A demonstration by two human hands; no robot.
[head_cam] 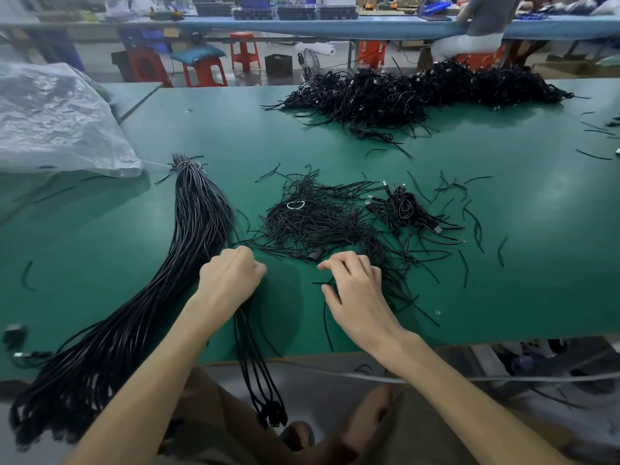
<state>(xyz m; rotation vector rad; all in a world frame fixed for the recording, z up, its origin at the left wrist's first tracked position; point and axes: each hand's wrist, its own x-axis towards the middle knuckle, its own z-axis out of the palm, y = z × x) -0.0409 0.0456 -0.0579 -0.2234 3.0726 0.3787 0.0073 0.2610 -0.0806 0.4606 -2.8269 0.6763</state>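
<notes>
two bare forearms (161,357), uncovered from the lower edge of the view to the wrists. left hand (231,280) and right hand (355,290) bare too, with long slim fingers (335,263). olive-brown cloth (208,414) over the lap; below it, rounded toe of a dark brown shoe (297,435).

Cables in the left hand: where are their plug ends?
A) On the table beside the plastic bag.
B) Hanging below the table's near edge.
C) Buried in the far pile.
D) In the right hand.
B: the cables gripped by the left hand run off the table, and their plugs dangle below its near edge.
</notes>
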